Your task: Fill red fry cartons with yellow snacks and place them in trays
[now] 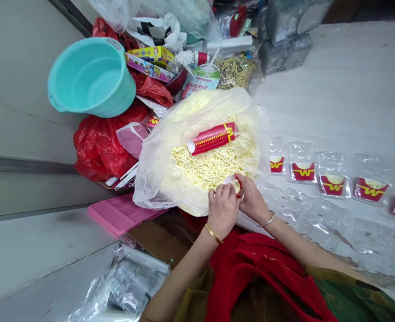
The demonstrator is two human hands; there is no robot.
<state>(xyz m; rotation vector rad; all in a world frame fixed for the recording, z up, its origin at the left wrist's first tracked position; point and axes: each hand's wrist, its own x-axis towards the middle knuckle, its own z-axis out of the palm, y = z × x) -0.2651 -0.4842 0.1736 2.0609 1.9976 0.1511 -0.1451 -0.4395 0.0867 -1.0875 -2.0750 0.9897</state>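
Both hands meet over the near edge of a clear bag, at a small red carton with a pale flap. The right hand, a silver bangle at its wrist, pinches the carton narrowly, thumb and fingers close together. The left hand, with a gold bangle, is bunched against the carton's near side; I cannot tell whether it grips the carton or something in it, as its fingers hide the spot. The bag gapes wide and holds a heap of pale yellow sticks, on which a nested stack of red cartons lies on its side, slightly tilted. To the right, on the white desk, five filled packets stretch in a row, each showing a red carton with a yellow zigzag; nearer the person lie more clear sleeves. Left of the clear bag, a turquoise basin sits tilted on a red bag, and a pink tray lies below. Rubber bands and boxes crowd the far side.
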